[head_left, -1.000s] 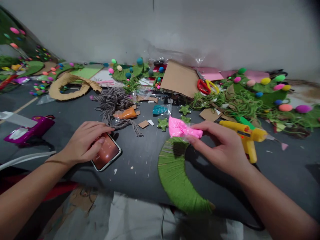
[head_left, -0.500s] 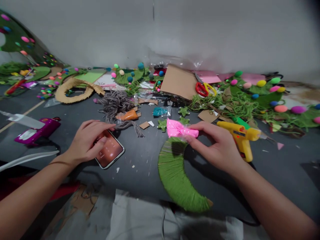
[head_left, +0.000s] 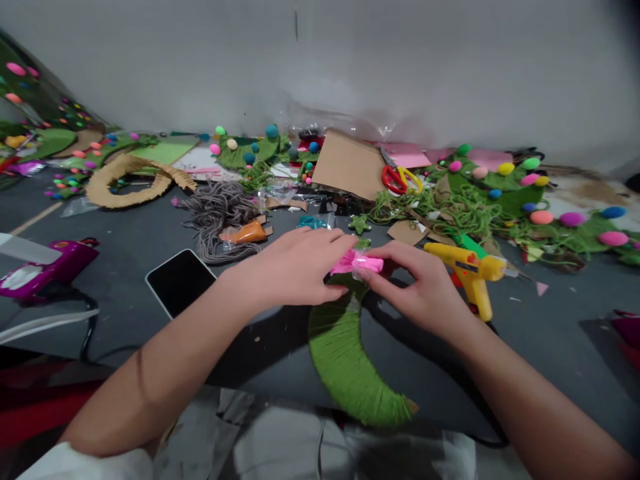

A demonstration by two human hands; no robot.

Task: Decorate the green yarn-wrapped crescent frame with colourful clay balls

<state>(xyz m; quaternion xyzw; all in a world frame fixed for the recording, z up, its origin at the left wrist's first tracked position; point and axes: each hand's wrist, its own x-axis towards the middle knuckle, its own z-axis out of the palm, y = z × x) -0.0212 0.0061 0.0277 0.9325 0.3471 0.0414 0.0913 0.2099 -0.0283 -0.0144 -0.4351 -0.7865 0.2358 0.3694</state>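
Observation:
A pink bow in clear wrap lies over the top end of a green yarn-wrapped crescent. My right hand pinches the bow's right side between thumb and fingers. From the left, my left hand closes its fingers and thumb on the bow's left side, hiding part of it. The crescent's lower tip, with a bit of brown cardboard showing, points to the right at the table's front edge. A phone with a dark screen lies beside my left forearm.
A yellow glue gun lies right of my right hand, a purple one at the far left. Behind are grey yarn, an orange packet, cardboard, scissors, green yarn scraps and a tan ring.
My left hand has moved right from the phone to the bow and taken hold of its left side. The phone's lit screen has gone dark. My right hand still holds the bow.

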